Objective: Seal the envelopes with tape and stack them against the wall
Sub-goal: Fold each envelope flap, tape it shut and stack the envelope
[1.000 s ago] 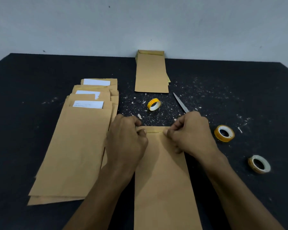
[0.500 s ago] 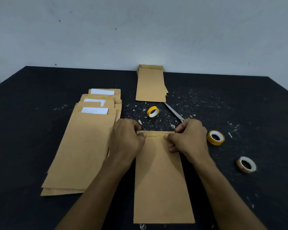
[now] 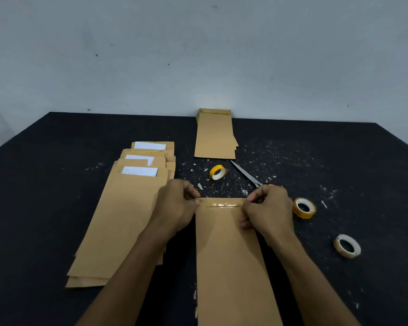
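A long brown paper envelope [image 3: 229, 255] is lying flat on the black, speckled desk [image 3: 57, 184], lengthwise toward the camera, with a strip of clear glossy tape [image 3: 223, 204] laid across its folded top flap. The left hand [image 3: 177, 208] is being held at the envelope's upper left corner, its fingers curled and pinching the edge at the tape's end. The right hand [image 3: 266, 210] is being held at the upper right corner, fingers curled likewise, with the tape's other end pinched against the paper.

To the left, a fanned pile of unsealed brown envelopes [image 3: 125, 212] is lying on the desk; three white paper inserts are showing at their open tops, and the exact number of envelopes cannot be told. At the far edge, a small stack of sealed brown envelopes [image 3: 214, 137] is lying with its top end against the pale wall [image 3: 198, 55]; their count cannot be told.

Three tape rolls are counted: one yellow roll [image 3: 218, 172] beyond the hands, one yellow-orange roll [image 3: 303, 208] just right of the right hand, and one pale roll [image 3: 347, 246] nearer the camera. One pair of metal scissors [image 3: 245, 176] is lying between the sealed stack and the right hand.
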The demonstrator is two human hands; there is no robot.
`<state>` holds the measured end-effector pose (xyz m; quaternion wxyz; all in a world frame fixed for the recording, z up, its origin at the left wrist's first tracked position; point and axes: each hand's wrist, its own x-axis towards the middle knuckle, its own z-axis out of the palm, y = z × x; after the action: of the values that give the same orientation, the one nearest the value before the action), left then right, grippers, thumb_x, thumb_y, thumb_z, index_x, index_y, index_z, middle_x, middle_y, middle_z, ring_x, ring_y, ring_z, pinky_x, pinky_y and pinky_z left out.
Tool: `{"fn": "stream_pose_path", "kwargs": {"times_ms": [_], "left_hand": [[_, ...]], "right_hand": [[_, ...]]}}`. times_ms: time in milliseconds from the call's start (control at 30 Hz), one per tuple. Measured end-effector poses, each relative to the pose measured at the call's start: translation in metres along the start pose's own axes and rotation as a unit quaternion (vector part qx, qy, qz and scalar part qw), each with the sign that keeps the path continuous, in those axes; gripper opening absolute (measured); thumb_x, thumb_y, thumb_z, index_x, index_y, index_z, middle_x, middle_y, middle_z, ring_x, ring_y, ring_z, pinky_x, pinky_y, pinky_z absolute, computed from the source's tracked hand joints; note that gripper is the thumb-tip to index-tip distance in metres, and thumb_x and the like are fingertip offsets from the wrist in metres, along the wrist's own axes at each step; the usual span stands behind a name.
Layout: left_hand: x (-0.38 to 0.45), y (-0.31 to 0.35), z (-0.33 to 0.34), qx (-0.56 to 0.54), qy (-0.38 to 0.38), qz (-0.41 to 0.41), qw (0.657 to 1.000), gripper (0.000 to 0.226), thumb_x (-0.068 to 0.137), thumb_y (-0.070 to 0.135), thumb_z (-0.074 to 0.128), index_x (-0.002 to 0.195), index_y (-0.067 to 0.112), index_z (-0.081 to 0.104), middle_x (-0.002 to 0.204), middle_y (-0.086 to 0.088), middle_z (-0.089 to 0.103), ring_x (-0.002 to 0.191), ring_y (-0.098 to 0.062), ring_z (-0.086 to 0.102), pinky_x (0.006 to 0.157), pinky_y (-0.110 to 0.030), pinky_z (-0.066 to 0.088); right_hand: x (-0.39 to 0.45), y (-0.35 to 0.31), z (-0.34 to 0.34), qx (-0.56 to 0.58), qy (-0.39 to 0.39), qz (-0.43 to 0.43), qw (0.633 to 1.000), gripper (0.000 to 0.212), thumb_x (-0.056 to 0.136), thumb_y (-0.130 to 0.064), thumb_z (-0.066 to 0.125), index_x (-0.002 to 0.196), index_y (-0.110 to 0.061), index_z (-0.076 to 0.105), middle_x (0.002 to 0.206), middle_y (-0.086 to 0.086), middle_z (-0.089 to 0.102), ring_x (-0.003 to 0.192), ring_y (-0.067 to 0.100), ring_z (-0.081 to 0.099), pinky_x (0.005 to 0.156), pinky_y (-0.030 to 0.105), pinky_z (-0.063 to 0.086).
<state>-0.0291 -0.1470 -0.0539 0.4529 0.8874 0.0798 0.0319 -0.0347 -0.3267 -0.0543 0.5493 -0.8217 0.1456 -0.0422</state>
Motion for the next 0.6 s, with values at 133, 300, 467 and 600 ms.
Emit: {"fn": "stream_pose_path", "kwargs": {"times_ms": [133,300,467,600], "left_hand": [[-0.001,0.009,-0.013,-0.117,-0.029,0.0,0.993,0.01,0.093,-0.002,0.061,0.088,0.005,0.066,0.047,0.006,0.058,0.036,0.0,0.049,0.038,-0.011,0.035],[0.009,0.029,-0.039,-0.214,-0.003,0.031,0.976,0.009,0.094,-0.001,0.06,0.092,0.005,0.065,0.051,0.001,0.059,0.044,-0.006,0.05,0.041,-0.015,0.038],[0.03,0.052,-0.06,-0.268,0.033,0.048,0.962,0.009,0.093,0.0,0.062,0.097,0.006,0.067,0.066,-0.014,0.062,0.048,-0.012,0.051,0.041,-0.017,0.04],[0.048,0.06,-0.06,-0.289,0.026,0.035,0.956,0.014,0.094,0.007,0.063,0.107,0.012,0.066,0.076,-0.011,0.068,0.051,-0.013,0.053,0.041,-0.018,0.04]], "right_hand": [[-0.002,0.0,-0.006,0.045,-0.028,-0.014,0.998,0.017,0.081,0.008,0.07,0.082,-0.009,0.066,0.064,0.01,0.066,0.05,0.021,0.062,0.042,0.025,0.047],[-0.001,-0.017,-0.022,0.096,-0.032,-0.026,0.994,0.025,0.076,-0.02,0.085,0.093,-0.018,0.067,0.084,0.017,0.068,0.065,0.015,0.058,0.058,0.028,0.048],[0.007,-0.034,-0.035,0.103,-0.211,-0.014,0.972,0.006,0.089,-0.01,0.071,0.083,-0.008,0.073,0.08,0.008,0.076,0.061,0.012,0.064,0.046,0.02,0.04],[0.028,-0.041,-0.032,0.136,-0.197,-0.01,0.971,0.009,0.091,-0.008,0.069,0.085,-0.001,0.071,0.082,0.014,0.075,0.062,0.017,0.062,0.047,0.025,0.041]]}}
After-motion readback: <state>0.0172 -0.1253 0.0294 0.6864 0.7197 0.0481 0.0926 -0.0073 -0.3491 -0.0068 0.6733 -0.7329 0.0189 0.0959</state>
